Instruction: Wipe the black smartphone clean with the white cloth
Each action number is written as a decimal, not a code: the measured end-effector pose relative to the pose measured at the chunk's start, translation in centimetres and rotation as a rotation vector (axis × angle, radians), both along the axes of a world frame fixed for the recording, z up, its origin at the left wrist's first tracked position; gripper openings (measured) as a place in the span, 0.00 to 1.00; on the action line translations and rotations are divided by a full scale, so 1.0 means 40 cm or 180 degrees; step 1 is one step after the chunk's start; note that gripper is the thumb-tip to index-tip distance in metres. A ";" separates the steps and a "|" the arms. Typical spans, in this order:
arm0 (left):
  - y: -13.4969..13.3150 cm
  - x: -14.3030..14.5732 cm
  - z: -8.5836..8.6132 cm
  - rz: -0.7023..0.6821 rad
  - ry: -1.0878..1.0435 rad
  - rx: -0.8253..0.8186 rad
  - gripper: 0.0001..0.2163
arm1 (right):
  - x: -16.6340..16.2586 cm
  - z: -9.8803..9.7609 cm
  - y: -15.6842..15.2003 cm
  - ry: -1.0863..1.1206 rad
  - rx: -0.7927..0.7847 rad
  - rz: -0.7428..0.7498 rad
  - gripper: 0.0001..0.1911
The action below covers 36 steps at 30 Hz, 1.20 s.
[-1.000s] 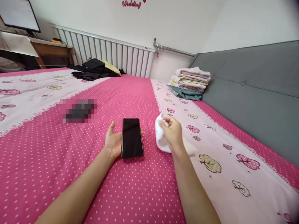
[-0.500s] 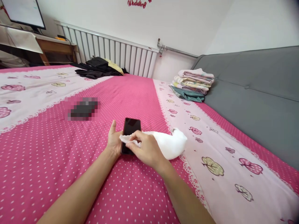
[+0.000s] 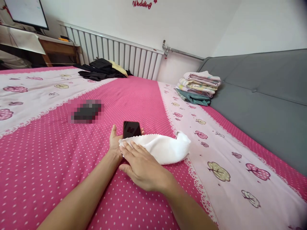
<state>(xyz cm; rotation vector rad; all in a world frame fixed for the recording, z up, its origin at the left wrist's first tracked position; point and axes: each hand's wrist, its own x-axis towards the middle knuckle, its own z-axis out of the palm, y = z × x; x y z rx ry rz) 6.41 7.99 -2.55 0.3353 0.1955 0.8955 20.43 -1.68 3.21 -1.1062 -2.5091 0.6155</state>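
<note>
A black phone [image 3: 131, 129] lies screen up in my left hand [image 3: 114, 144], which rests palm up on the pink dotted bedsheet [image 3: 59, 153] and cradles it from below. A white cloth [image 3: 160, 147] is draped over the phone's near half and trails off to the right. My right hand [image 3: 141, 166] lies flat on the cloth with its fingers stretched out, pressing it onto the phone.
A blurred dark object [image 3: 85, 111] lies on the sheet to the left. Dark clothes [image 3: 100, 70] are heaped by the radiator [image 3: 120, 57]. Folded laundry [image 3: 200, 88] is stacked at the back right against a grey padded headboard [image 3: 263, 105]. A desk with a monitor [image 3: 26, 14] stands far left.
My right hand carried the white cloth from the right over onto the phone, then went from pinching the cloth's edge to lying flat on it. The cloth now covers the phone's near half.
</note>
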 end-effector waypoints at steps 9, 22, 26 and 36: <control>-0.005 0.006 0.009 -0.0139 0.0046 0.0035 0.46 | -0.003 -0.004 0.000 -0.0004 0.0048 -0.0040 0.29; -0.040 0.046 0.075 -0.0311 0.0115 -0.0001 0.49 | 0.116 0.050 0.070 0.0421 0.0626 -0.1317 0.22; -0.047 0.052 0.085 -0.0405 -0.0106 -0.0001 0.50 | 0.174 0.039 0.094 0.0222 0.0039 -0.1334 0.16; -0.038 0.049 0.059 -0.0562 -0.0306 0.0154 0.48 | 0.216 0.010 0.133 0.0250 -0.0727 -0.1043 0.17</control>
